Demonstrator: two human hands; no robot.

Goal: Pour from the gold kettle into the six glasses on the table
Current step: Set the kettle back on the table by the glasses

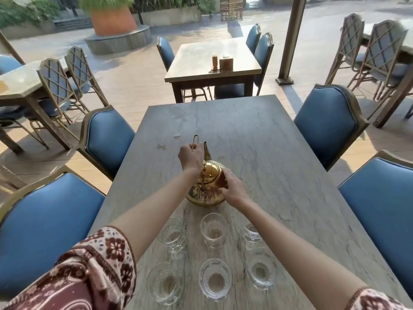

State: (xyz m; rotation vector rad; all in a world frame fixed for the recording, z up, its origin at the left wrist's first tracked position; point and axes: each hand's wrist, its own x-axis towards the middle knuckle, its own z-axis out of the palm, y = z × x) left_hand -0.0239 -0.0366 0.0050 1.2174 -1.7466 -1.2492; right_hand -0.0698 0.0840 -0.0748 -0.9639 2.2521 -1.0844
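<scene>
The gold kettle (209, 184) stands on the grey stone table (257, 135), its spout pointing away from me. My left hand (190, 157) is closed around the kettle's thin wire handle, which sticks up beyond the fingers. My right hand (231, 186) rests flat against the kettle's right side with fingers spread on the body. Several clear glasses stand in two rows nearer to me, such as the far middle glass (214, 229) and the near middle glass (215, 279). All look empty.
Blue padded chairs flank the table: two on the left (107, 139) (44, 224) and two on the right (328, 121) (384, 198). Another table (194, 63) with small wooden holders stands beyond. A metal post (290, 39) rises at the far right.
</scene>
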